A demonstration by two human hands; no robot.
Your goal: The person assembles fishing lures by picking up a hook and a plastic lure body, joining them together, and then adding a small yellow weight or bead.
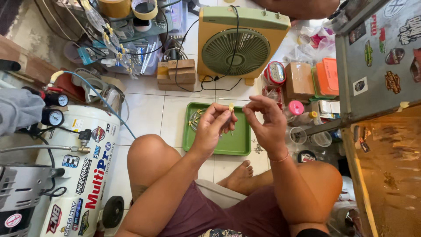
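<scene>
Small pale-yellow piece (231, 106): pinched upright at the left hand's fingertips, held above the green plastic tray (239, 145) on the tiled floor.
Left hand (213, 127): grip closed on the piece, thumb against forefinger.
Right hand (266, 125): fingers curled, tips drawn together just beside the piece; whether they touch it, or hold a fine strand, cannot be told.
Handling (judged): light, thin, probably easily bent or dropped; best taken low on its stem between two fingertips, gently.
Count: one piece in hand; a small cluster of similar yellow bits (195, 119) at the tray's left end, too small to number; one tray.
Surroundings: one green box fan (239, 44) beyond the tray; one white air compressor tank (83, 166) at the person's left.
</scene>
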